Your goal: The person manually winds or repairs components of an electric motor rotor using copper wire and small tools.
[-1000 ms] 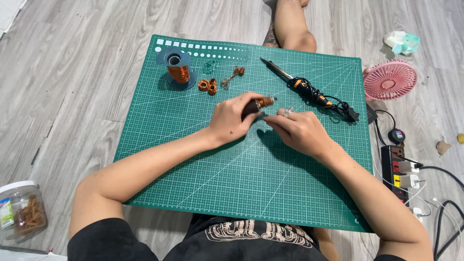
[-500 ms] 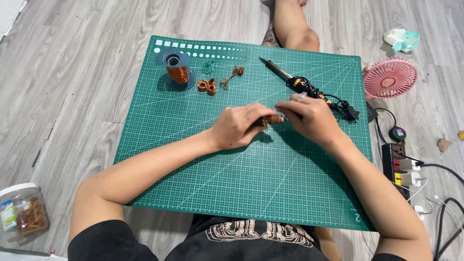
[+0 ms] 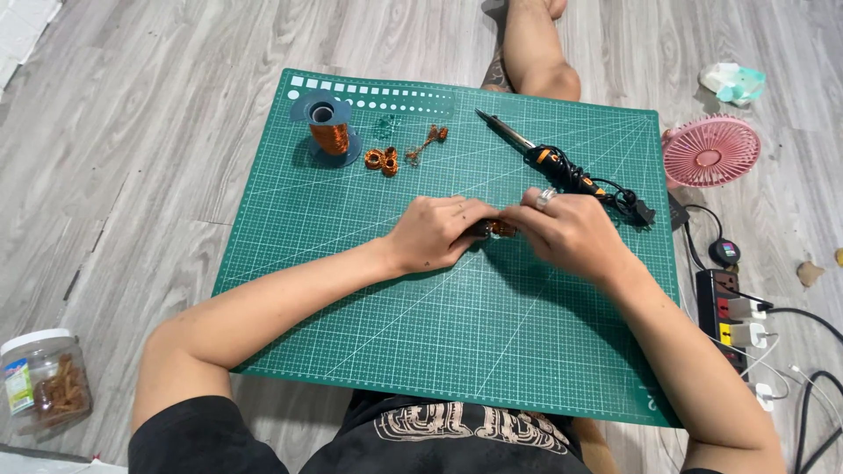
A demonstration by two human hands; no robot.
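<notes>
Over the middle of a green cutting mat (image 3: pixel 369 298), my left hand (image 3: pixel 436 230) and my right hand (image 3: pixel 571 230) meet around a small dark rod wound with copper wire (image 3: pixel 499 229). Both hands pinch it, and most of it is hidden by my fingers. A ring sits on a finger of my right hand. At the mat's far side stand a spool of copper wire (image 3: pixel 329 132), two small copper coils (image 3: pixel 381 160) and a twisted bit of copper wire (image 3: pixel 428 139).
A soldering iron (image 3: pixel 562 167) with its cord bundled lies on the mat just beyond my right hand. Off the mat to the right are a pink fan (image 3: pixel 709 151) and a power strip (image 3: pixel 731 309) with plugs. A jar (image 3: pixel 42 377) stands at bottom left. A bare leg (image 3: pixel 536 53) rests past the mat.
My right hand has shifted left and closed onto the rod next to my left hand. My left hand has stayed over the middle of the mat.
</notes>
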